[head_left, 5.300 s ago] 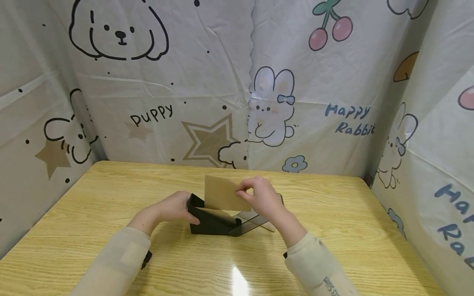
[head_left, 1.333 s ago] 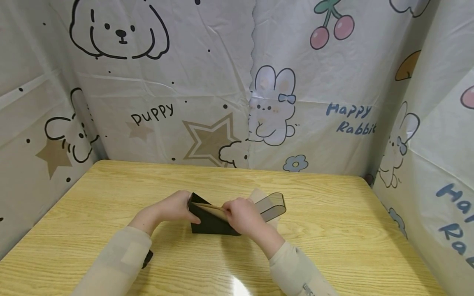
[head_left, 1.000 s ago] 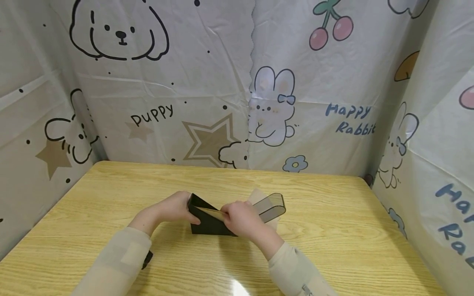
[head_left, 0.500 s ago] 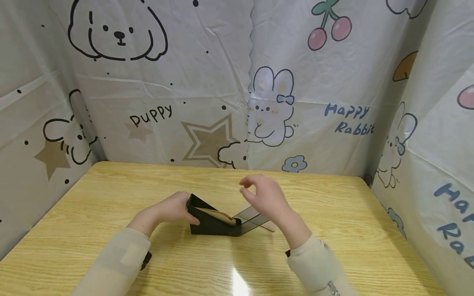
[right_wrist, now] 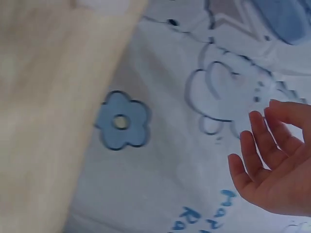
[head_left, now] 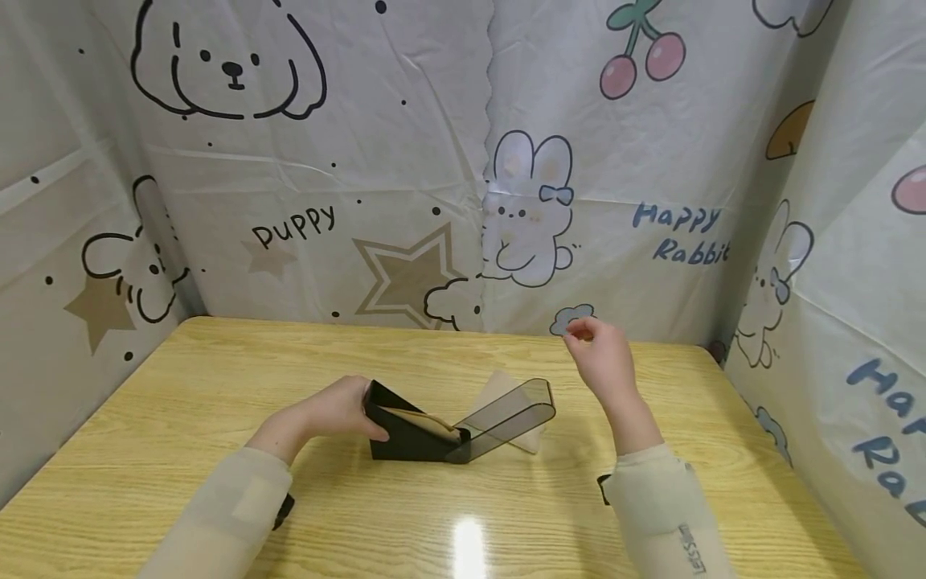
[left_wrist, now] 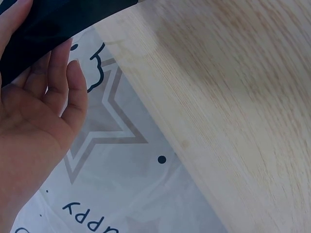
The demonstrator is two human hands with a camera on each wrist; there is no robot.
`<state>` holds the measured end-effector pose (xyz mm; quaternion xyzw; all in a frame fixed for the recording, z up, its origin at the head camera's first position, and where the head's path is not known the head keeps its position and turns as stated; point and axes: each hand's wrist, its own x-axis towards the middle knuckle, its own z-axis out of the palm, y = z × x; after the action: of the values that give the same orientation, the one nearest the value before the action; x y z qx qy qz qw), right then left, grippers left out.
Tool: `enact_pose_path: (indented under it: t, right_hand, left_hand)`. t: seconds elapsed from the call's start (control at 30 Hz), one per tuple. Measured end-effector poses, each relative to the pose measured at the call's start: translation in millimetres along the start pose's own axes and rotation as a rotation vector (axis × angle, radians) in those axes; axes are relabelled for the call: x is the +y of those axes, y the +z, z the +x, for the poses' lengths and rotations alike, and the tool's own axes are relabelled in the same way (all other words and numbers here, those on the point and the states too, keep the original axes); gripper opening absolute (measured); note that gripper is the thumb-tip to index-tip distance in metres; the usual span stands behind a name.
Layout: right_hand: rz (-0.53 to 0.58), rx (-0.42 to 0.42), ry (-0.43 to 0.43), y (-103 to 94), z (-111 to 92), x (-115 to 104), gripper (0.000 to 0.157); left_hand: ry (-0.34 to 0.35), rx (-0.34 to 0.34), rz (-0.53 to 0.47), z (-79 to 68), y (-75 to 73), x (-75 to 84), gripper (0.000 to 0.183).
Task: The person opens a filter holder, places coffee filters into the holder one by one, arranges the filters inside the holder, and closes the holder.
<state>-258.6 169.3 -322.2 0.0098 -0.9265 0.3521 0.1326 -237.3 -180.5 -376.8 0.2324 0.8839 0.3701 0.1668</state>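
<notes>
- A black box [head_left: 408, 444] sat on the wood-grain table [head_left: 362, 523], near the middle of the head view, its open top sloping down toward the right.
- Tan paper [head_left: 419, 419] lay inside it, the upper edge showing along the opening.
- A smoky see-through lid [head_left: 517, 412] stood swung open from the box's right end, angled up and to the right.
- The left hand [head_left: 346, 408] gripped the box's left end, thumb on the near side and fingers on the far side.
- A pale sheet [head_left: 496, 384] lay on the table behind the lid, partly seen through it.
- The right hand [head_left: 606, 358] was raised to the right of the lid, well apart from the box, its fingers loosely bent and holding nothing.
- Both arms wore cream sleeves [head_left: 224, 498].
- Beyond the table hung a whitish cloth [head_left: 405, 153] printed with a puppy, rabbits, stars and cherries.
</notes>
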Motion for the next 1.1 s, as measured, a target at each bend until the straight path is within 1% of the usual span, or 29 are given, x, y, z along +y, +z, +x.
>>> enact_pose_path:
  t: [0.1, 0.27, 0.33, 0.43, 0.47, 0.5, 0.57, 0.73, 0.87, 1.0, 1.1]
  right_hand:
    - [-0.105, -0.068, 0.04, 13.2, 1, 16, 0.024]
    - [-0.285, -0.259, 0.08, 40.9, -2, 32, 0.023]
    - [-0.354, -0.327, 0.072, 50.1, -5, 34, 0.021]
    - [-0.403, -0.401, 0.098, 60.2, -9, 31, 0.019]
    - [-0.409, -0.418, 0.105, 62.6, -9, 29, 0.02]
    - [-0.412, -0.429, 0.113, 64.2, -10, 26, 0.023]
    - [-0.41, -0.435, 0.139, 66.4, -10, 21, 0.021]
    - [-0.412, -0.43, 0.132, 66.5, -13, 16, 0.013]
    - [-0.374, -0.442, 0.133, 65.8, -13, 19, 0.02]
    - [-0.341, -0.445, 0.15, 67.2, -12, 24, 0.023]
    - [-0.329, -0.446, 0.17, 69.2, -11, 26, 0.023]
  left_hand:
    - [-0.003, 0.003, 0.001, -0.6, 0.7, 0.0, 0.023]
    - [-0.02, 0.005, -0.005, -1.6, 2.3, -0.2, 0.019]
    - [-0.023, 0.004, -0.006, -2.3, 2.5, 0.5, 0.017]
    - [-0.027, 0.008, -0.004, -3.4, 2.1, 1.8, 0.018]
    - [-0.033, 0.01, -0.005, -3.5, 1.8, 2.0, 0.018]
    - [-0.026, 0.01, -0.003, -3.4, 1.5, 2.0, 0.018]
    - [-0.02, 0.01, -0.003, -2.9, 0.8, 1.9, 0.019]
    - [0.007, -0.003, -0.001, -1.1, 0.3, 1.9, 0.022]
    - [0.028, -0.005, 0.01, -1.4, -0.8, 2.9, 0.021]
    - [0.01, 0.002, 0.019, -0.6, -1.3, 2.7, 0.02]
    - [-0.033, 0.008, 0.007, -0.3, -0.4, 2.5, 0.019]
